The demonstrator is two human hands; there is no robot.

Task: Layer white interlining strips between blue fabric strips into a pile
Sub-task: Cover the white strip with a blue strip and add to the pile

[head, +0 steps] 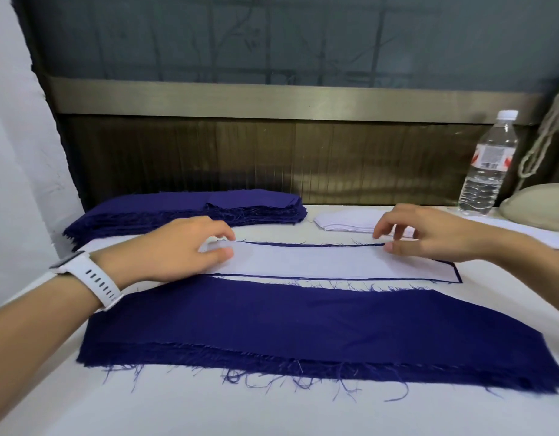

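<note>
The white non-woven interlining strip (303, 262), a long flat rectangle with clean-cut edges, lies on a dark blue woven fabric strip (457, 272) in the middle of the white table surface (177, 410). The blue strip shows only as a thin border along the far, near and right edges of the white one, with loose threads at the far edge.

The left hand (177, 250), with a white perforated watch band (95, 281) on its wrist, rests on the left end of the interlining. Its thumb lies flat on the white strip and its forefinger curves to the far edge, with a small gap between the two. Whether they clamp the material cannot be told.

The right hand (429, 234) is at the right end. Its thumb tip touches the far edge; the other fingers are apart, loosely curved and raised above the strip.

Just nearer the camera lies a wide pile of dark blue fabric strips (303, 325) with heavily frayed edges. At the far left sits a thick stack of blue pieces (184, 212). Beside it is a low stack of white interlining pieces (347, 221). A clear plastic water bottle (489, 165) stands upright at the far right.
</note>
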